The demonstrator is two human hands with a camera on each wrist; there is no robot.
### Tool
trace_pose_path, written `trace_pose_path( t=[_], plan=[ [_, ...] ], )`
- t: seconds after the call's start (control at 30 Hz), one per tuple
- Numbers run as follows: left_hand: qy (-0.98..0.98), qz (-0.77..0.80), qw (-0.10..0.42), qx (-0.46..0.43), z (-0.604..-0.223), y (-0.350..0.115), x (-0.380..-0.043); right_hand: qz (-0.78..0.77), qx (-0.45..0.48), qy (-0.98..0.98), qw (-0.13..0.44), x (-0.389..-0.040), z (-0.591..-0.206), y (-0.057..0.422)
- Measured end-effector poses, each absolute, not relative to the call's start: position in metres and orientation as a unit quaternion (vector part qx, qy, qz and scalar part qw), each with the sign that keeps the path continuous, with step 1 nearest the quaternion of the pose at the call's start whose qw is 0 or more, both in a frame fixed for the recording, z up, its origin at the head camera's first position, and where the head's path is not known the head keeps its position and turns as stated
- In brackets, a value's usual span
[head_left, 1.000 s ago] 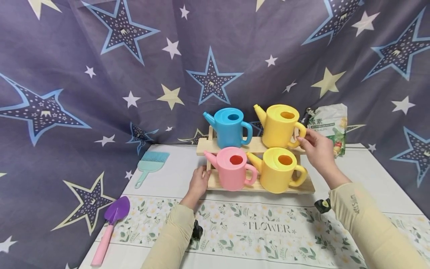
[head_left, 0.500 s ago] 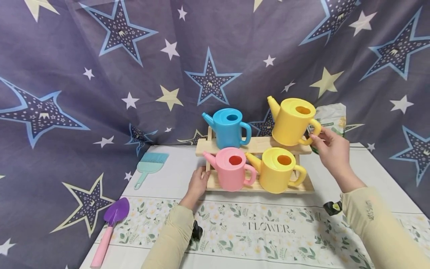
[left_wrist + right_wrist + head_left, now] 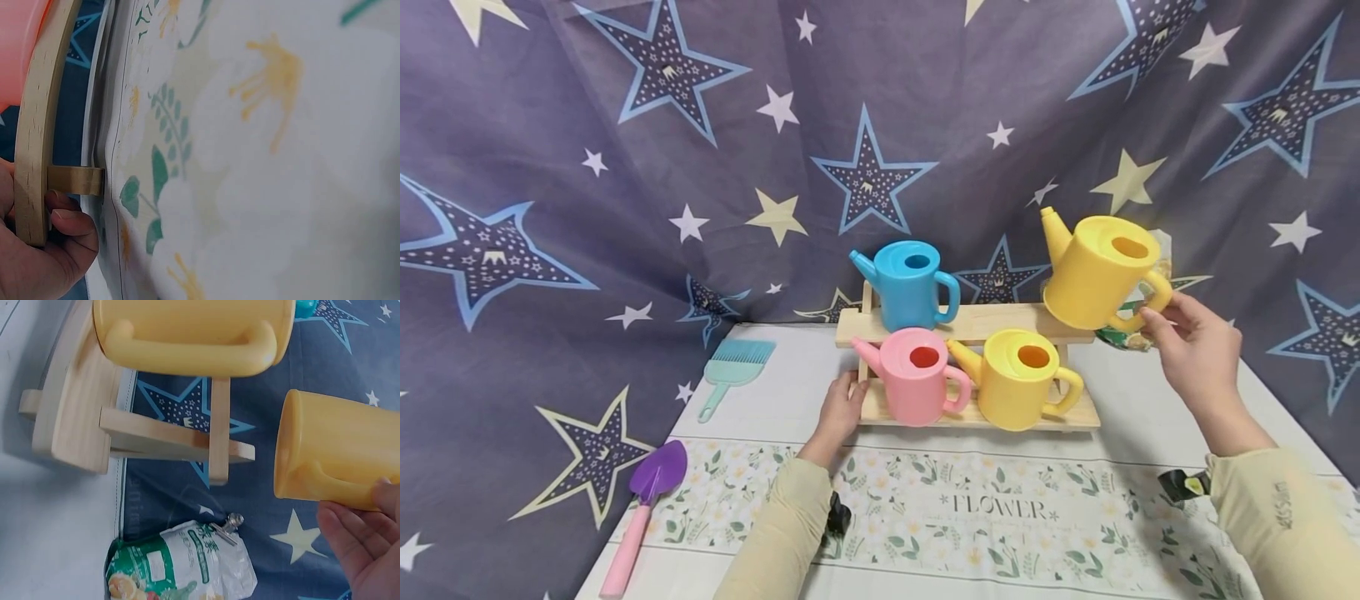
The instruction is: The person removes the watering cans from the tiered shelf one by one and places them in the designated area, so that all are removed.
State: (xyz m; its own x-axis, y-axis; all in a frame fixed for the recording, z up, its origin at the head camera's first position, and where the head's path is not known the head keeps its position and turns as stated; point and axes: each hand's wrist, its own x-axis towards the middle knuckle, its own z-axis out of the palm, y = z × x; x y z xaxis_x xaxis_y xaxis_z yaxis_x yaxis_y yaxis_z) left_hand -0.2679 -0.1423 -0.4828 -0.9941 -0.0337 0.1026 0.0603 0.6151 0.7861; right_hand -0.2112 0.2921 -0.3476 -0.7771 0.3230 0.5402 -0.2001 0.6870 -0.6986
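Observation:
My right hand (image 3: 1202, 358) pinches the handle of a yellow watering can (image 3: 1101, 271), which hangs tilted off the right end of the upper shelf; the right wrist view shows this can (image 3: 337, 447) apart from the wooden stand. With my left hand (image 3: 838, 417) I grip the left end of the lower shelf (image 3: 880, 408); in the left wrist view the fingers curl round the board (image 3: 34, 137). On the upper shelf (image 3: 992, 321) stands a blue watering can (image 3: 907, 283). Below it, a pink watering can (image 3: 916, 379) and a second yellow watering can (image 3: 1018, 383) share the lower shelf.
Behind the raised can stands a green and white bag (image 3: 187, 562) closed with a metal clip (image 3: 230, 528). To the left lie a mint-coloured brush (image 3: 735, 371) and a purple trowel (image 3: 655, 479) with a pink handle. A starry curtain (image 3: 737, 167) backs the table.
My right hand has lifted the yellow watering can off the upper shelf and carried it up and to the right, tilting it. The left hand has stayed on the lower shelf.

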Motion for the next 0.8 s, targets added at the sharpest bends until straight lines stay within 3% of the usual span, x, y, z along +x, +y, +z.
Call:
trace_pose_path(
  t=[0.4,0.8],
  plan=[
    [-0.896,-0.440,0.055,-0.011,-0.484,-0.143,-0.267,0.405,-0.099,-0.846,0.333,-0.196,-0.351,0.319],
    [-0.894,-0.443,0.061,-0.019,-0.484,-0.145,-0.267,0.374,-0.105,-0.854,0.345,-0.185,-0.362,0.336]
  ],
)
